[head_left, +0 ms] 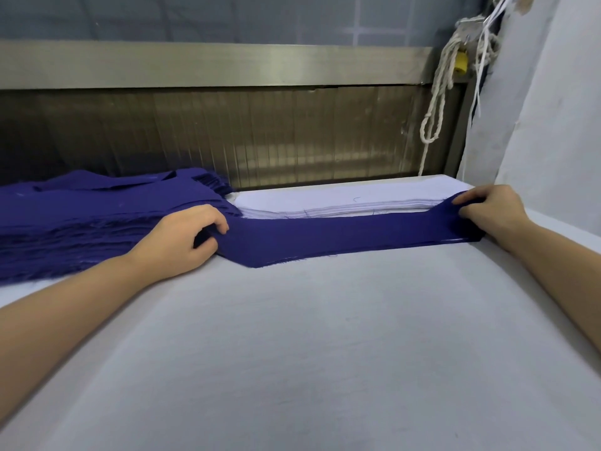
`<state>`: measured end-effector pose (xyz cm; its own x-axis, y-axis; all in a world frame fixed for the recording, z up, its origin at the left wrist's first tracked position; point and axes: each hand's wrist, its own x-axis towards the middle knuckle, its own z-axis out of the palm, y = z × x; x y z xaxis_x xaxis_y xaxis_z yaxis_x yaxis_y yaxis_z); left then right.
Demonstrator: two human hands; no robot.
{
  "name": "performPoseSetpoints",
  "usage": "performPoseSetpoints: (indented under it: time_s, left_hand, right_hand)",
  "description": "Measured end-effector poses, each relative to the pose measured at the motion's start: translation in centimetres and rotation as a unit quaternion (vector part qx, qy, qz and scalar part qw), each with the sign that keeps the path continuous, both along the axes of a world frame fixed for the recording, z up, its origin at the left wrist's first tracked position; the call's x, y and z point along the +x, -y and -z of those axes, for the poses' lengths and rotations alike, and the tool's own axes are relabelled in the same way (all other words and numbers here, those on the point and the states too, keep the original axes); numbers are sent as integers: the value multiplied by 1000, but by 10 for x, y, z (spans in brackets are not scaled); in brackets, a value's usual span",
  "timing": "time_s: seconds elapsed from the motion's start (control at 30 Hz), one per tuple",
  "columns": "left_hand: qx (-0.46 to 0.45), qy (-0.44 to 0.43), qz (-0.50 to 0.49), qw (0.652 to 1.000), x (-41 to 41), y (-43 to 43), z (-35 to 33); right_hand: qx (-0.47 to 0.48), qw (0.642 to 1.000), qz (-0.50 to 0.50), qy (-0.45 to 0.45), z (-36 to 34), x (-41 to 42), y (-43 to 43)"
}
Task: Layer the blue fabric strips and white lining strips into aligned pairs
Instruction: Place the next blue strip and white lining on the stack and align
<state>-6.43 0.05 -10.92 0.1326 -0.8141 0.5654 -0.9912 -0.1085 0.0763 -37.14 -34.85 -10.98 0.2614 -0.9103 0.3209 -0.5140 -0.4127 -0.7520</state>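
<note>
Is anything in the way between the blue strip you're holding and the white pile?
Nothing visible. The left hand and right hand grip the blue strip by its ends, and it lies right beside the white pile.

The white table [292, 353] is being lit softly and evenly; only faint shadows are being cast. Straight lines are being bowed at the edges by wide-angle distortion.

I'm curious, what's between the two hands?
In the head view, one blue strip stretches flat between the left hand and right hand, each gripping an end.
</note>
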Motion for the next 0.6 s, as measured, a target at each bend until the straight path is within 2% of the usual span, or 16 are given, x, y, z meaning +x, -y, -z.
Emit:
performPoseSetpoints:
  time_s: [0.2,0.4,0.6]
  left_hand:
    - [47,1,-13,999,1,0,0]
    - [59,23,25,998,-1,-1,-1]
    - [68,19,18,997,-1,0,-2]
  right_hand:
    - [-25,999,7,-22,-1,-1,-1]
    - [-33,999,10,-42,-1,-1,-3]
    - [-43,997,23,-56,-4,-1,-7]
